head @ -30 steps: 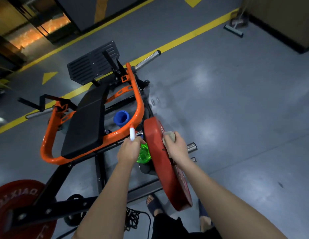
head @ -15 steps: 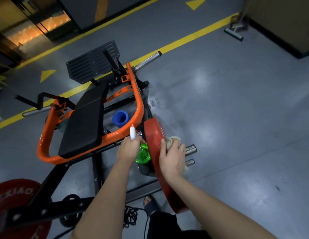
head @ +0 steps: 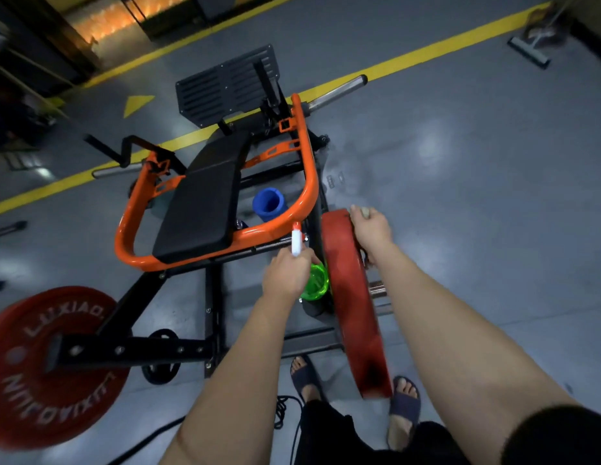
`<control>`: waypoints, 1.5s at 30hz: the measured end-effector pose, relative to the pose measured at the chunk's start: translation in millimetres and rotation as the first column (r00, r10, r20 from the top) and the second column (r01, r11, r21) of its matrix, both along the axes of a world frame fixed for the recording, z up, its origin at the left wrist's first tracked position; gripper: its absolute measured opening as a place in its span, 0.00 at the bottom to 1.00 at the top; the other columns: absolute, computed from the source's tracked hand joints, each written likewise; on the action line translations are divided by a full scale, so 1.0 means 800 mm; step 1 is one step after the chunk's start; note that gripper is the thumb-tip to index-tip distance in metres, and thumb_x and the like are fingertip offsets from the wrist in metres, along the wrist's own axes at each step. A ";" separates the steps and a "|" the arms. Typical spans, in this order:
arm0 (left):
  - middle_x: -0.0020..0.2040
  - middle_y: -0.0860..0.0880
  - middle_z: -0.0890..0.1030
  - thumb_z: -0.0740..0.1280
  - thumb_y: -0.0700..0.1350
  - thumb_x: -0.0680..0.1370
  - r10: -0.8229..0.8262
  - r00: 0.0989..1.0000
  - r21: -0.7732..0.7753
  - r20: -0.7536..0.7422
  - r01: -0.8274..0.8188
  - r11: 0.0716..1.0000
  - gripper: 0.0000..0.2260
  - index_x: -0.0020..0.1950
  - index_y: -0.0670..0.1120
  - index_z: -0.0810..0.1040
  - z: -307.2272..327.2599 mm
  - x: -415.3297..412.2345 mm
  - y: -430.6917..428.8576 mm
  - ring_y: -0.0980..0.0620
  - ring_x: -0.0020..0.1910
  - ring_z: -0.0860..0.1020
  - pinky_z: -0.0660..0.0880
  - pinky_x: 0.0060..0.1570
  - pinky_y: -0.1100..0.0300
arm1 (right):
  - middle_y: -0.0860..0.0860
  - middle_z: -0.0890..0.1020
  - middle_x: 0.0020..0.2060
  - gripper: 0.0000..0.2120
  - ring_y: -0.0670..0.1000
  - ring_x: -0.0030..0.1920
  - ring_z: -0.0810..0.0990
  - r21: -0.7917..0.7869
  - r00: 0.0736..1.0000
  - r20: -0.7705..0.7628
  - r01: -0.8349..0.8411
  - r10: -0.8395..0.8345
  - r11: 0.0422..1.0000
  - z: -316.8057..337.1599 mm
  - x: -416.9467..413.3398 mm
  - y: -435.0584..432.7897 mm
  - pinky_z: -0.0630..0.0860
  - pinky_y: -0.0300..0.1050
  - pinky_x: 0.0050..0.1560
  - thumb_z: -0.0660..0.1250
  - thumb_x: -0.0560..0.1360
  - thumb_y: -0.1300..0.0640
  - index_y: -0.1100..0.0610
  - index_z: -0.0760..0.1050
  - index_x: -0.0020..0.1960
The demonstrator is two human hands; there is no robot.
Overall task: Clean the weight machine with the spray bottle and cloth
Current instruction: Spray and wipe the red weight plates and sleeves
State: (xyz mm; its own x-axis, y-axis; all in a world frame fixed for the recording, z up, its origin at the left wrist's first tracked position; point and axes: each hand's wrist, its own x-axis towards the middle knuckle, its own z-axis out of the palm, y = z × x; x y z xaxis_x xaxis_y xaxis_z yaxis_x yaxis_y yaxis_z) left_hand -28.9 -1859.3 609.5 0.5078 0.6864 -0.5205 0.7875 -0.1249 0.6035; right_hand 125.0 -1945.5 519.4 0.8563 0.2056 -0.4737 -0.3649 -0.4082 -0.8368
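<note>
The weight machine has an orange tube frame (head: 307,182), a black pad (head: 200,209) and a black base. A red weight plate (head: 351,297) stands on edge on its right side. My left hand (head: 285,276) grips a green spray bottle (head: 314,281) with a white and red nozzle (head: 295,239), held just left of the plate. My right hand (head: 371,229) holds a pale cloth (head: 361,211) against the plate's far top edge; most of the cloth is hidden under the fingers.
A second red plate (head: 54,364) sits on the machine's left arm. A blue roller (head: 269,203) lies inside the frame. Chrome pegs (head: 376,290) stick out right of the plate. My sandalled feet (head: 404,402) and a black cable (head: 282,414) are on the grey floor.
My right hand with the cloth slid from the plate's near upper face up to its far top edge. The left hand with the bottle stayed beside the plate.
</note>
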 end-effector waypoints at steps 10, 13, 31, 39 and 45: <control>0.48 0.50 0.85 0.68 0.55 0.62 0.057 0.996 -0.037 0.066 -0.055 0.998 0.11 0.39 0.54 0.86 -0.004 -0.015 0.001 0.44 0.51 0.81 0.76 0.59 0.42 | 0.57 0.80 0.37 0.19 0.57 0.42 0.79 -0.112 0.826 -0.557 0.026 -0.085 0.993 -0.116 -0.185 -0.177 0.76 0.49 0.44 0.63 0.80 0.44 0.60 0.77 0.44; 0.48 0.50 0.85 0.67 0.55 0.63 0.056 0.996 -0.044 0.064 -0.054 0.998 0.12 0.39 0.53 0.86 0.011 -0.011 -0.011 0.47 0.51 0.80 0.76 0.58 0.44 | 0.50 0.82 0.34 0.18 0.52 0.39 0.80 0.068 0.903 -0.419 0.140 -0.099 0.988 -0.064 -0.145 -0.141 0.75 0.46 0.43 0.66 0.76 0.42 0.57 0.79 0.41; 0.42 0.51 0.78 0.67 0.52 0.73 -0.021 0.999 0.039 -0.029 0.022 0.999 0.07 0.44 0.49 0.79 0.024 0.001 -0.023 0.44 0.48 0.77 0.74 0.59 0.47 | 0.62 0.76 0.57 0.17 0.66 0.60 0.75 -0.378 0.957 0.236 0.251 -0.169 0.891 0.022 -0.175 -0.070 0.71 0.60 0.58 0.58 0.82 0.47 0.58 0.76 0.58; 0.43 0.49 0.80 0.68 0.53 0.71 -0.036 0.998 0.012 -0.050 0.036 0.999 0.08 0.41 0.51 0.83 0.015 0.015 0.000 0.43 0.48 0.79 0.75 0.58 0.46 | 0.61 0.80 0.51 0.20 0.65 0.54 0.78 -0.417 0.919 0.378 0.274 -0.109 0.867 0.022 -0.142 -0.039 0.74 0.57 0.50 0.57 0.82 0.46 0.61 0.80 0.53; 0.47 0.52 0.85 0.67 0.61 0.56 0.027 1.000 -0.076 -0.004 -0.028 0.997 0.20 0.41 0.53 0.85 0.003 0.003 0.005 0.47 0.50 0.81 0.75 0.61 0.43 | 0.62 0.78 0.64 0.21 0.64 0.65 0.75 -0.324 0.990 -0.020 0.125 -0.138 0.938 0.028 -0.037 0.015 0.72 0.56 0.65 0.60 0.79 0.48 0.58 0.79 0.64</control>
